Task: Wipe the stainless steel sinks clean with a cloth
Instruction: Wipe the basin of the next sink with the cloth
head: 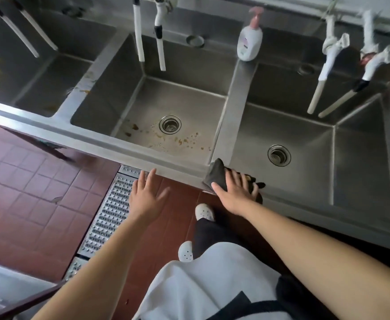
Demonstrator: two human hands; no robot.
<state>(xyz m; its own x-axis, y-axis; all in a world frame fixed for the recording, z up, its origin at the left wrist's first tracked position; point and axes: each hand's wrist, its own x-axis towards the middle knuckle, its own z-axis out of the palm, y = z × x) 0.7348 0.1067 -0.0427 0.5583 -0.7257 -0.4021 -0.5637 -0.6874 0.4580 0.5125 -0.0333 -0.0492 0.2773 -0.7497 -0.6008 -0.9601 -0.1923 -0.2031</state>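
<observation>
Right hand point(236, 190) — fingers flat, pressing cloth point(219, 175) on the rim; stained middle sink point(166, 135) lies up-left of fingertips. Left hand point(146, 195) spread, idle.

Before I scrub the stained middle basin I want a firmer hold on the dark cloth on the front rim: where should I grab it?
Take the bunched middle of the dark cloth, from above on the near side. It drapes over the front rim beside the divider, and the right hand already lies flat on it, so curling those fingers in probably gathers it. The left hand hovers free.
</observation>
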